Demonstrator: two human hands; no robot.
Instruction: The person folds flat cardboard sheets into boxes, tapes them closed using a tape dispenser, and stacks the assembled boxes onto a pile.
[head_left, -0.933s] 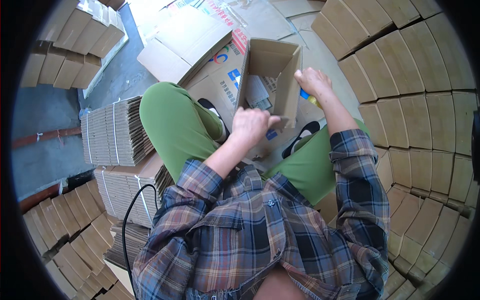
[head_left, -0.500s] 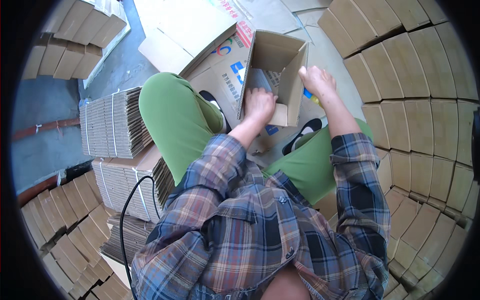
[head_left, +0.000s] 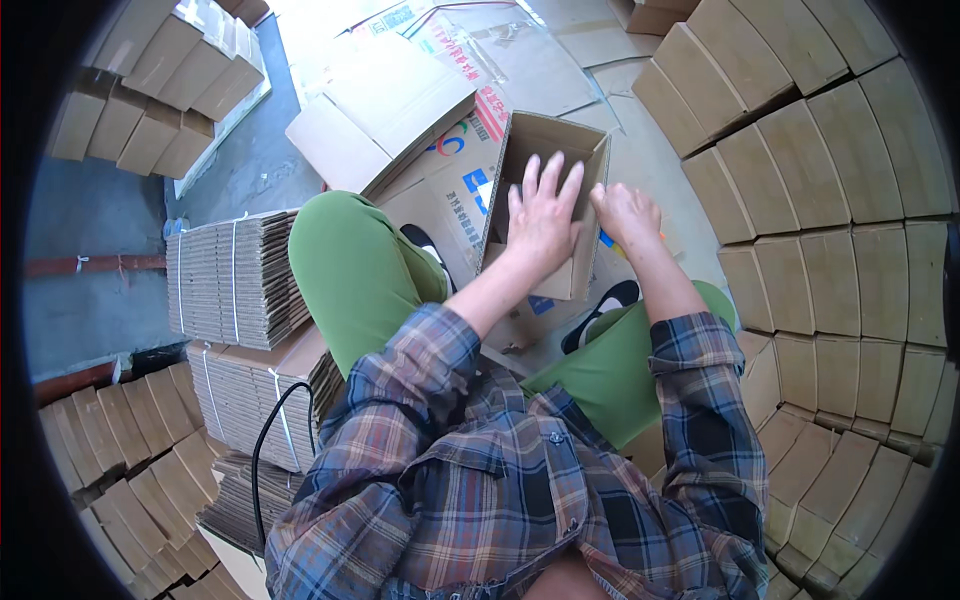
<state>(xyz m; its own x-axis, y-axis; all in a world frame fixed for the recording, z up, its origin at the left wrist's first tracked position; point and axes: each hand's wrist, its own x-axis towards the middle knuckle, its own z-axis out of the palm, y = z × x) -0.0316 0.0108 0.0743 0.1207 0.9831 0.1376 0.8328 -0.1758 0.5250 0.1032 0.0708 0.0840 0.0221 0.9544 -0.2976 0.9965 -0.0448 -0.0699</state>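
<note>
Cardboard sheets [head_left: 530, 62] cover the floor [head_left: 240, 150] beneath an open box [head_left: 566, 278]; left hand [head_left: 542, 228] over it, fingers [head_left: 549, 178] splayed, empty; right hand [head_left: 628, 213] curled beside its rim, hold unclear; stacked cartons [head_left: 825, 170] rise rightward.

Boxes [head_left: 840, 190] stand right; strapped cardboard [head_left: 225, 280] lies left

And here's the open box [head_left: 568, 272], straight ahead of me, my left hand [head_left: 543, 222] over its mouth, my right hand [head_left: 628, 215] at its right side! Beyond my left knee [head_left: 335, 230] lies a carton [head_left: 375, 105], cardboard sheeting [head_left: 447, 205] between the two boxes; bundles [head_left: 235, 275] stacked to my left, box rows [head_left: 825, 190] on my right.
</note>
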